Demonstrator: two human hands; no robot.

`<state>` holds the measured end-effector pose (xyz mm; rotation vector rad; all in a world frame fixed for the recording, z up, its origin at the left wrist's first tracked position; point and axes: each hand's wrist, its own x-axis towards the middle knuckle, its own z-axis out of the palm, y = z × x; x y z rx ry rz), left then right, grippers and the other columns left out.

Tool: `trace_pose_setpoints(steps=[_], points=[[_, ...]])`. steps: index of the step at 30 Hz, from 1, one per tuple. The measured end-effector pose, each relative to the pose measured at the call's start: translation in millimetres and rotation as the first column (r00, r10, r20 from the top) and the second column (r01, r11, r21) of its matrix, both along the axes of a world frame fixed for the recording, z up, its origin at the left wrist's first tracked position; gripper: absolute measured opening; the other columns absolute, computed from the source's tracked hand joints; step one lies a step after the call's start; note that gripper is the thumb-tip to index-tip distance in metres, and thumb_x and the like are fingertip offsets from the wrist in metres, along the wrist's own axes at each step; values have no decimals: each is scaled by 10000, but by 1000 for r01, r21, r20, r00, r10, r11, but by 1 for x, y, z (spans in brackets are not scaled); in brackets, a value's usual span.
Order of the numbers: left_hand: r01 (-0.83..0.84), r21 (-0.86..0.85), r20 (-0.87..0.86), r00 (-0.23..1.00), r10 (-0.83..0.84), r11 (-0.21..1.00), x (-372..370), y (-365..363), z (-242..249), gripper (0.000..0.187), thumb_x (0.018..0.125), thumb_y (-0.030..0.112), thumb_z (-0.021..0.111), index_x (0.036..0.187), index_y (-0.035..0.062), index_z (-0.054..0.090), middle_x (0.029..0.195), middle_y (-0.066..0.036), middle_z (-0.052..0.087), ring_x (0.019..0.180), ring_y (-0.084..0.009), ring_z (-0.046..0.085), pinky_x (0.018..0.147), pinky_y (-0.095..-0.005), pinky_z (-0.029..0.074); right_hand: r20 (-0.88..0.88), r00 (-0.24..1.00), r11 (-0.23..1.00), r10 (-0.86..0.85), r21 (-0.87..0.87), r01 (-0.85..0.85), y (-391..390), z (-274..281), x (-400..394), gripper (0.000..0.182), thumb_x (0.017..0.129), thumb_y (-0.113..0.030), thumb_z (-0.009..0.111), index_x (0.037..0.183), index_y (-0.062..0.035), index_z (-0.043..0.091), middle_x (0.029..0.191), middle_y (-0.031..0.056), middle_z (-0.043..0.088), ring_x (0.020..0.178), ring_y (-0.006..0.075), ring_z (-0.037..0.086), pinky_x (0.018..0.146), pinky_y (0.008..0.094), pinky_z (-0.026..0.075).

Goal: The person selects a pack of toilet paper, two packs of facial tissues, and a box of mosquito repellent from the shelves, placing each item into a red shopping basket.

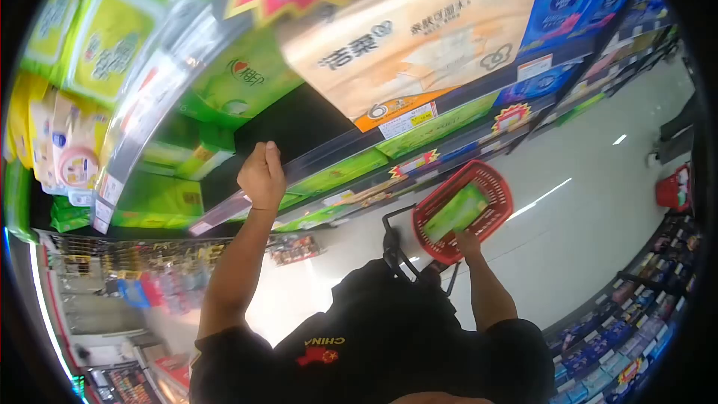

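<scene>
Dark shelf [299, 121], price labels [407, 120] along the front edge, large peach tissue pack [419, 41] with its orange corner at that edge, blue tissue packs [566, 1] on one side, green tissue pack [243, 78] on the other.

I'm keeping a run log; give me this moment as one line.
left hand: at shelf edge | right hand: by green pack | pack: in red basket

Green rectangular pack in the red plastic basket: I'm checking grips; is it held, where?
The right hand is at the near end of the green pack; any grip is unclear.
</scene>
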<state>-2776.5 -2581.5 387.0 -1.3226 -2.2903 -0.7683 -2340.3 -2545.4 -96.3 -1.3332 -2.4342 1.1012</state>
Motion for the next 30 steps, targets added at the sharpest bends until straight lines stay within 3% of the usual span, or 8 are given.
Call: trace_pose_setpoints(steps=[3, 8, 9, 13, 19, 23, 26, 30], points=[[61, 94, 111, 991, -72, 994, -2, -4, 7, 283, 1000, 254, 547, 809, 69, 644, 720, -134, 610, 663, -298, 616, 614, -374, 473, -281, 884, 896, -373, -355, 265, 22, -37, 19, 239, 920, -261, 619, 1039, -71, 702, 887, 71, 685, 801, 179, 661, 650, 332, 520], [256, 483, 339, 827, -448, 837, 4, 14, 36, 172, 923, 161, 675, 1018, 18, 660, 908, -93, 611, 745, -168, 586, 677, -290, 478, -133, 666, 492, -734, -780, 386, 14, 166, -54, 309, 921, -263, 600, 1127, -37, 646, 987, 50, 684, 836, 161, 666, 689, 300, 514], [289, 506, 383, 769, -512, 813, 17, 21, 57, 323, 876, 162, 729, 1141, 13, 620, 996, -94, 590, 785, -130, 569, 684, -274, 479, -151, 666, 499, -731, -784, 370, 10, 184, -65, 307, 922, -263, 600, 1133, -44, 644, 991, 49, 685, 847, 163, 668, 704, 302, 514], [440, 521, 149, 797, -586, 731, 42, 58, 109, 663, 778, 348, 816, 1246, -45, 559, 1181, -230, 607, 940, -345, 637, 804, -401, 507, -259, 628, 543, -734, -780, 312, 2, 254, -105, 299, 931, -271, 599, 1147, -68, 637, 1017, 49, 688, 893, 166, 674, 763, 311, 512], [512, 308, 442, 669, -597, 802, 71, 89, 153, 783, 756, 477, 804, 1274, -43, 531, 1203, -295, 615, 1146, -425, 578, 947, -450, 464, -489, 496, 658, -718, -708, 255, 20, 316, -123, 300, 989, -294, 585, 1158, -52, 640, 1034, 61, 683, 864, 156, 668, 740, 301, 529], [506, 272, 179, 809, -560, 818, 74, 99, 139, 794, 777, 375, 809, 1352, -48, 460, 1260, -291, 595, 1145, -389, 599, 977, -446, 456, -593, 406, 708, -695, -661, 248, 34, 372, -122, 283, 995, -273, 577, 1167, -55, 632, 1055, 58, 678, 900, 158, 663, 750, 299, 525], [542, 251, 303, 743, -597, 802, 75, 94, 138, 814, 741, 323, 834, 1366, -35, 453, 1271, -289, 578, 1175, -399, 569, 1005, -457, 438, -697, 339, 775, -632, -574, 265, 52, 431, -120, 282, 1000, -259, 564, 1183, -51, 618, 1089, 72, 677, 949, 177, 663, 792, 317, 529], [625, 357, 32, 735, -678, 694, 87, 82, 128, 885, 675, 250, 872, 1391, -16, 424, 1327, -266, 499, 1213, -414, 502, 1023, -487, 415, -851, 223, 861, -474, -396, 319, 80, 512, -115, 276, 1005, -211, 536, 1214, -41, 599, 1115, 90, 670, 971, 177, 653, 816, 316, 529]])
